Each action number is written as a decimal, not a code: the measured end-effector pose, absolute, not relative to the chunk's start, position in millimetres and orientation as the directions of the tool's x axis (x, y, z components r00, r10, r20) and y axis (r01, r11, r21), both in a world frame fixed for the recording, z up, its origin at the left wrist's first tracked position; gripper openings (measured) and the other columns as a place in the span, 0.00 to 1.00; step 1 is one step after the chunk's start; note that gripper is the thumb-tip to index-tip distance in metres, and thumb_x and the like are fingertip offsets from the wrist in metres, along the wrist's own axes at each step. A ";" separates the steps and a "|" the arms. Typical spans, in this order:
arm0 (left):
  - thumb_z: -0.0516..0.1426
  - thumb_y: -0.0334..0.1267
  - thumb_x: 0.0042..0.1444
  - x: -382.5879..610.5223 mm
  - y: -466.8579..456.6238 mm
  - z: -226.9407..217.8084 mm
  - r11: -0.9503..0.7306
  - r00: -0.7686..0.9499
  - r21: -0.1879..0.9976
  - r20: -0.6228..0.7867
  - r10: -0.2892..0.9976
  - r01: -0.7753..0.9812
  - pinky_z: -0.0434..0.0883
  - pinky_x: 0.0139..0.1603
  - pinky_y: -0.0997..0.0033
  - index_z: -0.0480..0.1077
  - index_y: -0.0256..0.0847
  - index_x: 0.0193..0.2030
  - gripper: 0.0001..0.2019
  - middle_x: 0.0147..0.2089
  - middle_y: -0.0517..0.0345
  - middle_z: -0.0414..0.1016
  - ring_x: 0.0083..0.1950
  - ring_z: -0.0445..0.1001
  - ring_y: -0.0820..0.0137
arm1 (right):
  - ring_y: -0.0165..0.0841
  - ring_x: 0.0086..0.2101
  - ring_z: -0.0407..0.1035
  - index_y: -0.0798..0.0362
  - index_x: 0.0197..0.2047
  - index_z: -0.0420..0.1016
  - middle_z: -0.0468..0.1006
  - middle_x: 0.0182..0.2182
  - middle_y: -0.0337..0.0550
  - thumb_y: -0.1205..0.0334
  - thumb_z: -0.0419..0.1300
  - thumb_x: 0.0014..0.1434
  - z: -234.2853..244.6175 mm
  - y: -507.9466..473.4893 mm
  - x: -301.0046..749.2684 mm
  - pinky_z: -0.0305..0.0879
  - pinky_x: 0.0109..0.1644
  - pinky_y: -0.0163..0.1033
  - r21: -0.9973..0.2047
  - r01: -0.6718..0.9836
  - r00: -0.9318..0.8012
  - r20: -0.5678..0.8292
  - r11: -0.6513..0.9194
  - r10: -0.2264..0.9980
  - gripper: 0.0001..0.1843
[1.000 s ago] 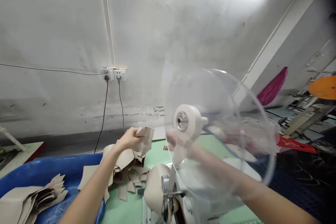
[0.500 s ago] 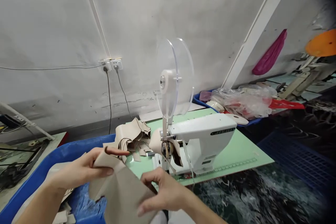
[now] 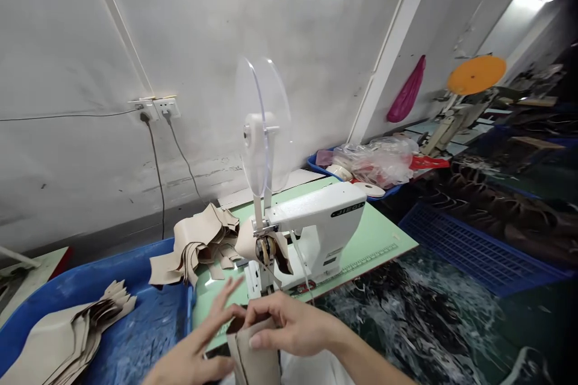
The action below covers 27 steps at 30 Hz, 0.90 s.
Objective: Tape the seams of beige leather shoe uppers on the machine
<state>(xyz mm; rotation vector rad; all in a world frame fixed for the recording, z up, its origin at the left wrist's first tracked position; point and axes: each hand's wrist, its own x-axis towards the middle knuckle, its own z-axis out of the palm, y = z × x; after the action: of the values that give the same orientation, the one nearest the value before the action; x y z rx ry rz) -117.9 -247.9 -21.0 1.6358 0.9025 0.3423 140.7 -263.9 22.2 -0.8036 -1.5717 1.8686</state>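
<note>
My right hand (image 3: 293, 325) pinches a folded beige piece of leather-like material (image 3: 259, 355), thumb on its near face and fingers at its top edge. My left hand (image 3: 198, 343) is beside the piece's left edge, slightly blurred, with its fingers spread and the fingertips close to the top edge. Whether they touch it I cannot tell. Just beyond my hands is a white sewing machine (image 3: 316, 210) with a clear round reel (image 3: 266, 126) on top. Another beige piece (image 3: 246, 240) hangs at the machine's head.
A heap of beige pieces (image 3: 198, 237) lies on the green tabletop (image 3: 379, 240) and over the edge of a blue tray (image 3: 139, 319). That tray holds a stack of beige pieces (image 3: 63, 337). On the right, a blue crate (image 3: 433, 240) stands among dark scraps on the floor.
The beige piece has gone from spread between both hands to folded upright in my right hand. My left hand has moved right and loosened its grip. The view has turned right.
</note>
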 end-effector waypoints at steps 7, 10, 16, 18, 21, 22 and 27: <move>0.62 0.57 0.48 -50.3 -221.3 -15.4 0.173 0.340 0.968 -0.226 0.913 0.180 0.71 0.50 0.63 0.75 0.41 0.44 0.24 0.49 0.49 0.77 0.52 0.72 0.55 | 0.29 0.28 0.63 0.58 0.30 0.73 0.71 0.26 0.39 0.47 0.71 0.47 19.3 -241.7 177.6 0.58 0.32 0.32 -0.971 -0.121 -0.149 -0.189 -0.207 0.971 0.21; 0.59 0.53 0.54 -33.9 -202.1 3.9 0.059 0.309 0.976 -0.124 0.943 0.211 0.67 0.34 0.74 0.72 0.38 0.31 0.17 0.29 0.59 0.71 0.34 0.69 0.68 | 0.27 0.26 0.63 0.58 0.32 0.74 0.73 0.26 0.40 0.47 0.71 0.47 7.0 -228.2 176.7 0.60 0.31 0.32 -0.929 -0.281 -0.064 -0.233 -0.242 0.970 0.22; 0.56 0.55 0.57 -19.5 -187.4 7.1 0.089 0.211 0.965 -0.143 0.967 0.248 0.57 0.24 0.79 0.67 0.38 0.25 0.21 0.24 0.62 0.63 0.26 0.59 0.74 | 0.31 0.29 0.67 0.58 0.32 0.76 0.75 0.28 0.42 0.50 0.71 0.48 -8.5 -215.9 168.5 0.63 0.31 0.33 -0.836 -0.487 -0.017 -0.281 -0.253 0.960 0.19; 0.56 0.54 0.57 -20.2 -187.4 2.8 0.100 0.205 0.963 -0.154 0.967 0.249 0.57 0.24 0.79 0.68 0.38 0.26 0.20 0.24 0.62 0.64 0.26 0.59 0.74 | 0.33 0.30 0.69 0.58 0.31 0.77 0.76 0.27 0.43 0.52 0.72 0.47 -8.6 -213.6 168.3 0.65 0.35 0.35 -0.828 -0.505 0.013 -0.292 -0.246 0.956 0.18; 0.57 0.54 0.57 -22.6 -181.5 -3.0 0.100 0.213 0.964 -0.154 0.965 0.245 0.58 0.25 0.80 0.69 0.38 0.26 0.20 0.25 0.63 0.65 0.27 0.60 0.75 | 0.38 0.32 0.72 0.58 0.34 0.78 0.78 0.29 0.46 0.55 0.73 0.45 -14.2 -204.4 168.2 0.68 0.39 0.40 -0.822 -0.525 0.037 -0.279 -0.219 0.960 0.18; 0.57 0.53 0.57 -23.3 -177.0 -5.0 0.101 0.210 0.967 -0.152 0.966 0.234 0.58 0.26 0.80 0.68 0.38 0.26 0.19 0.25 0.63 0.66 0.27 0.60 0.75 | 0.40 0.33 0.72 0.58 0.36 0.79 0.79 0.31 0.47 0.56 0.74 0.43 -19.0 -199.2 168.2 0.69 0.39 0.42 -0.818 -0.537 0.051 -0.273 -0.204 0.961 0.19; 0.59 0.54 0.54 -23.6 -140.3 -14.9 0.147 0.189 0.981 -0.169 0.967 0.126 0.62 0.27 0.79 0.68 0.39 0.26 0.19 0.24 0.64 0.70 0.26 0.64 0.75 | 0.43 0.40 0.72 0.51 0.47 0.77 0.80 0.40 0.49 0.56 0.73 0.41 -55.8 -165.5 171.4 0.71 0.42 0.46 -0.873 -0.481 0.173 -0.184 -0.080 0.968 0.28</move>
<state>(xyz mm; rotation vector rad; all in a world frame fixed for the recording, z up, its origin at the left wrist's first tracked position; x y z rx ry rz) -23.6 -140.3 -14.9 1.2572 1.2101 0.8910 171.4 -165.5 -55.8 -1.0281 -0.6240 1.3390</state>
